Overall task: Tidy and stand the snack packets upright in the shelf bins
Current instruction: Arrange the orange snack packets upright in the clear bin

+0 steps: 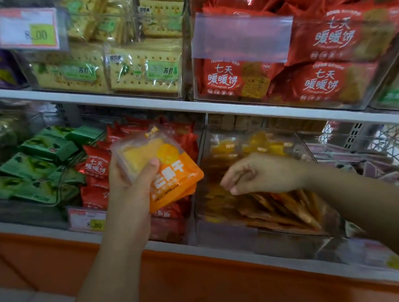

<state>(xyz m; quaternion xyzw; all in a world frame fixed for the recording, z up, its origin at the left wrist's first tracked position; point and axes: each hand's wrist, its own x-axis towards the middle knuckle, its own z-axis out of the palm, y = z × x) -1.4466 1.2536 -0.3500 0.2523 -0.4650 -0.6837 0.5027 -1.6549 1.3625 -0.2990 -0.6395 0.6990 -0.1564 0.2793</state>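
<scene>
Snack packets [169, 176], orange: a few gripped in left hand [133, 182]; right hand [260, 172], loosely curled and empty, over clear bin [264, 237] of leaning packets; tidying judged midway.

Two hands show: the left hand [133, 185] at 9 o'clock, the right hand [265, 173] at 3 o'clock; the left grip holds a small stack of orange packets [171, 178], at least two, the exact count unclear; two shelves [139, 105] run across; two price tags [27, 30] carry numbers, one at 11 o'clock, one at 8 o'clock; three red packets [232, 78] show full labels in the bin at 1 o'clock; two cracker packs [143, 70] face front at 12 o'clock; the green packets [35, 168] at 9 o'clock are too jumbled to count.
</scene>
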